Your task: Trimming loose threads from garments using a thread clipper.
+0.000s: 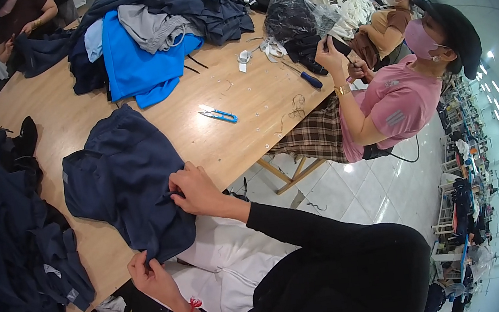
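A pair of navy shorts [130, 166] lies spread on the wooden table, its lower edge hanging over the table's near side towards my lap. My left hand [155, 279], a red string round its wrist, pinches the hem at the lower corner. Higher up and to the right, my right hand [192, 189] is closed with thumb and fingertips on a small gathered bit of the same cloth. Between the two hands the hem runs along the table edge. Blue-handled thread snips [218, 114] lie apart, to the right of the shorts.
Dark navy garments [8, 234] are heaped at the left. A bright blue garment [144, 65] and a grey one [155, 27] lie farther back. A screwdriver [310, 79] rests near the right edge. A co-worker in pink [391, 98] sits there, holding dark cloth; other people work beyond.
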`<action>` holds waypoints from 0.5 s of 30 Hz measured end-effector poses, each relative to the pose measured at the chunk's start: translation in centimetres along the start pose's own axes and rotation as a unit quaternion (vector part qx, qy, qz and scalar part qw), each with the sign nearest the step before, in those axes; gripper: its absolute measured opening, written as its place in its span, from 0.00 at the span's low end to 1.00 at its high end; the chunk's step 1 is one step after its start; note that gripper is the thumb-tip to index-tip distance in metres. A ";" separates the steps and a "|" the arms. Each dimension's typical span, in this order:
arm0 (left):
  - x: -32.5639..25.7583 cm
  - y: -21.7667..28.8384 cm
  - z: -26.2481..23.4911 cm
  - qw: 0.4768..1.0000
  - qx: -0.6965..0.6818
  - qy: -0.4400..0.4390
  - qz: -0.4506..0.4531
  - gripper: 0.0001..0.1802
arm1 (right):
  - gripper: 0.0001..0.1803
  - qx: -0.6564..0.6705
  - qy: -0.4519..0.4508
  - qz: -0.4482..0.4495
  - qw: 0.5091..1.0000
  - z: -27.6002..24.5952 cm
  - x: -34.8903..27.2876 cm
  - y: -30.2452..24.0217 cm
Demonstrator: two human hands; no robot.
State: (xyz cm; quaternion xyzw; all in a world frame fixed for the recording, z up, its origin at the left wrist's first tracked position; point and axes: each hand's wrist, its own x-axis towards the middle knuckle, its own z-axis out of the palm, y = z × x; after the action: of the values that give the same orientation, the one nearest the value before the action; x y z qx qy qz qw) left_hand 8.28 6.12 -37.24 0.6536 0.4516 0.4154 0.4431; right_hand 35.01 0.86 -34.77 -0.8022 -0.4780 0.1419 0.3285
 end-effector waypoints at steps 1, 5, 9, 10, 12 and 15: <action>-0.3 -0.4 -0.5 1.000 0.010 -0.002 0.018 0.13 | 0.10 0.000 0.026 -0.017 1.000 -0.4 -0.2 -0.3; -2.7 -1.0 -3.2 0.995 0.103 0.010 0.011 0.11 | 0.12 0.018 0.061 -0.045 0.997 -1.1 -1.3 -1.5; -0.5 0.4 -4.7 0.980 0.196 0.005 0.041 0.11 | 0.21 0.022 0.052 -0.139 0.989 -1.3 0.4 -2.7; 1.6 1.8 -4.2 0.971 0.224 0.041 0.077 0.10 | 0.16 0.038 0.084 -0.164 0.982 -2.1 1.9 -2.5; 4.5 5.5 -3.7 0.959 0.195 0.119 0.166 0.15 | 0.20 0.048 0.160 -0.156 0.973 -5.7 3.4 -3.5; 4.7 10.2 -4.7 0.965 0.140 0.188 0.115 0.21 | 0.19 0.062 0.256 -0.180 0.948 -11.1 1.3 -7.5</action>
State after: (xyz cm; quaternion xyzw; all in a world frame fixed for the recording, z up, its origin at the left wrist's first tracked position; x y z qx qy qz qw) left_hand 7.27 9.58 -25.64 0.6671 0.5022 0.5113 0.2035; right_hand 36.63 0.09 -21.48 -0.6899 -0.5047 -0.1008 0.5090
